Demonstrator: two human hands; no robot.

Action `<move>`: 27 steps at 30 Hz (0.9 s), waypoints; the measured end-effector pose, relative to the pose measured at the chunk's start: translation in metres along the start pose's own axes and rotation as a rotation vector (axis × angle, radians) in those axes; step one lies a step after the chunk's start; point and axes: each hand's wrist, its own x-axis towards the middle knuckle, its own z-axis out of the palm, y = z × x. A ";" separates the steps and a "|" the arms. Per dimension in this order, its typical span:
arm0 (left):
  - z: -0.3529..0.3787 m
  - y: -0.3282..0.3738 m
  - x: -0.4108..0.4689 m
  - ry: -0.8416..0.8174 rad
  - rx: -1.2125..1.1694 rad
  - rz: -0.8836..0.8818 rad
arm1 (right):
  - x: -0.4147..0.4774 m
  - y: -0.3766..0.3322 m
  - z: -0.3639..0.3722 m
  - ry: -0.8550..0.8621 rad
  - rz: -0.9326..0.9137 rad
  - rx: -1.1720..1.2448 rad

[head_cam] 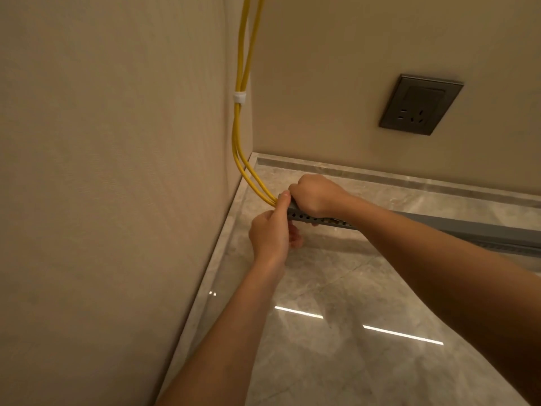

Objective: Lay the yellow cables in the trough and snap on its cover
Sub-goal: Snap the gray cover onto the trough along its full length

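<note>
Yellow cables [240, 124] hang down the room's corner, bound by a white tie [239, 98], and curve into the left end of a grey slotted trough [310, 219] lying on the floor. A grey cover [474, 224] sits on the trough further right. My left hand [270, 232] pinches the trough's end where the cables enter, thumb on top. My right hand [314, 196] grips the trough's top from above, just right of the left hand. The trough's open end is hidden behind my fingers.
Beige walls meet in a corner at the left. A dark wall socket [420, 104] is set in the far wall. The polished grey stone floor [336, 317] has a low skirting [380, 175] along the walls.
</note>
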 end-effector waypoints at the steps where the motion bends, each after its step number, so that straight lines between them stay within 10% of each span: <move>1: 0.002 -0.002 -0.002 -0.005 0.024 0.004 | -0.001 0.000 0.000 -0.005 -0.015 -0.012; 27: -0.006 -0.003 0.000 -0.077 0.070 0.055 | 0.009 0.000 0.003 -0.227 0.109 0.242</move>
